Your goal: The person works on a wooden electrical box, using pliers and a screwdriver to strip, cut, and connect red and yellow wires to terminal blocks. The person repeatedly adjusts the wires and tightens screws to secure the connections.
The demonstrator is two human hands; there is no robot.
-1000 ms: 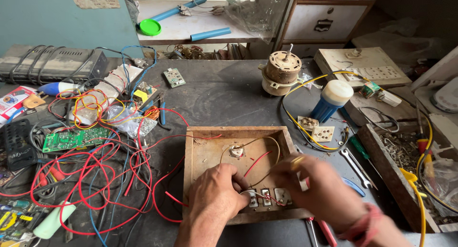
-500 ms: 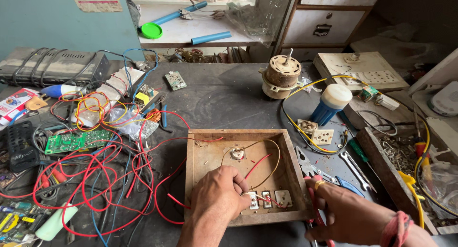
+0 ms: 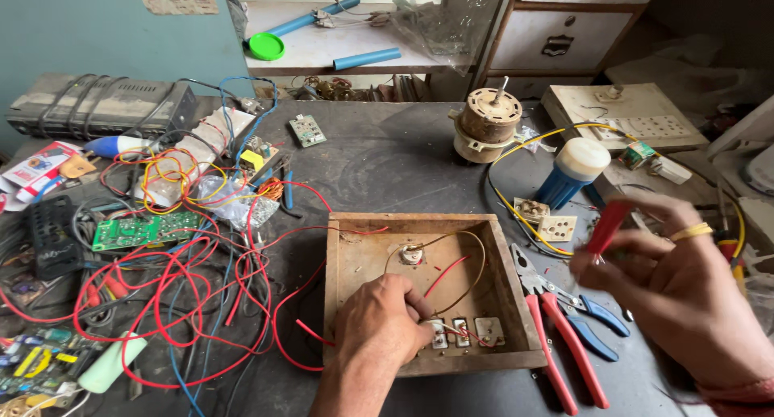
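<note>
left hand (image 3: pixel 385 320) hides switch | right hand (image 3: pixel 673 284) blurred | red tool (image 3: pixel 609 228) tip hidden

Rough, matt wooden box (image 3: pixel 348 288); glossy red plastic pliers handles (image 3: pixel 564 348); dull, scuffed dark tabletop (image 3: pixel 387 159); plastic-sheathed red wires (image 3: pixel 161 304).

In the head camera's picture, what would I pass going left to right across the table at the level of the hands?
Green circuit board → tangle of red wires → left hand in the wooden box → red-handled pliers → right hand holding a red-handled tool.

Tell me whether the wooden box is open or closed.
Open. The wooden box has no lid; its wires and switches show inside, and the left hand reaches into it.
</note>
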